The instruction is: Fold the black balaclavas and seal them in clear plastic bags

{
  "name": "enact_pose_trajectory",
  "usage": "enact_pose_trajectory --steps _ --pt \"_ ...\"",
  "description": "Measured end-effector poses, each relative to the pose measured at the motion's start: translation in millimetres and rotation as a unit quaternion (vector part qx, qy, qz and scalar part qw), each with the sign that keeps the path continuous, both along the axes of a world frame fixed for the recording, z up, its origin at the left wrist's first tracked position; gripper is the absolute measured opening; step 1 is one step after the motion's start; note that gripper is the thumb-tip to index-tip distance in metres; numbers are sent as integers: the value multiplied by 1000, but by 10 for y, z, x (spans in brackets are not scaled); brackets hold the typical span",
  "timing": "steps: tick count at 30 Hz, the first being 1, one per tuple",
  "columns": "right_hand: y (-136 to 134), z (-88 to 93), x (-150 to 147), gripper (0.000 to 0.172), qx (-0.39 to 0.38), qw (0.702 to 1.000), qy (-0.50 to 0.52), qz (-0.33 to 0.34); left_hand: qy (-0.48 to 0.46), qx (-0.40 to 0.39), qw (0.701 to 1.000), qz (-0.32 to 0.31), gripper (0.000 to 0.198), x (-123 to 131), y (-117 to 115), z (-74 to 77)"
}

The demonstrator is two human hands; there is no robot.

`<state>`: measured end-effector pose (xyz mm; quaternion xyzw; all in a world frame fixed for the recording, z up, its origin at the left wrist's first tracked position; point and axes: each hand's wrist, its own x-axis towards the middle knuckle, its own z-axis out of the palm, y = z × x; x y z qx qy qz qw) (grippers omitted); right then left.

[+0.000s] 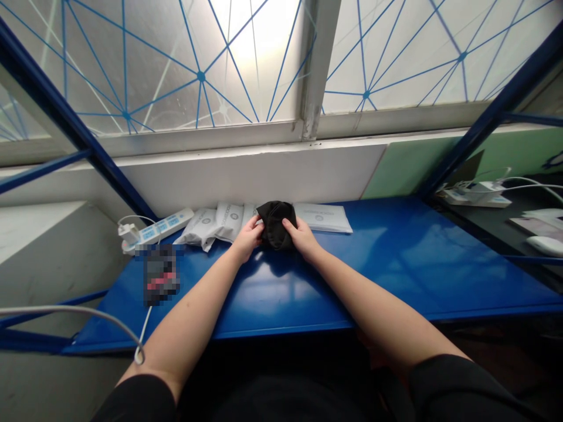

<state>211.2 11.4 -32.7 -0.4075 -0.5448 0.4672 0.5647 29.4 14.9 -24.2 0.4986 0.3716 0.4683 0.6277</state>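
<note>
A bundled black cloth item [278, 225] is held up above the blue shelf, its exact kind unclear from its folds. My left hand [248, 237] grips its left edge, thumb on the near side and some fingers hidden behind. On the other side my right hand [304, 239] closes round the right edge, thumb pressed on the front of the cloth. Just behind the cloth lie several white printed packets, one flat packet [328, 218] to the right and puffier packets [204, 225] to the left. The cloth partly hides the middle ones.
The blue shelf [387, 252] runs below the window wall. At its left are a white power strip [162, 230] with a plugged-in charger and a blurred-out dark device [161, 275] with a cable. Slanted blue metal posts [470, 135] flank the shelf; cables and a white mouse [545, 245] lie right.
</note>
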Motion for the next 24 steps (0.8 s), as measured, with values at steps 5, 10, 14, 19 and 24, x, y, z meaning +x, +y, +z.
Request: enact_pose_trajectory --steps 5,10,14,19,24 --pt "53 -46 42 51 29 997 -72 13 47 56 997 -34 77 30 -70 11" --pt "-38 75 28 62 58 990 -79 104 111 100 989 -2 87 70 -108 6" --pt "-111 152 5 95 122 982 -68 127 152 104 983 14 93 66 -98 9" --pt "-121 148 16 88 112 985 -68 116 153 108 982 -3 84 48 -82 3" --pt "-133 150 50 74 71 986 -44 142 129 79 988 6 66 45 -91 25"
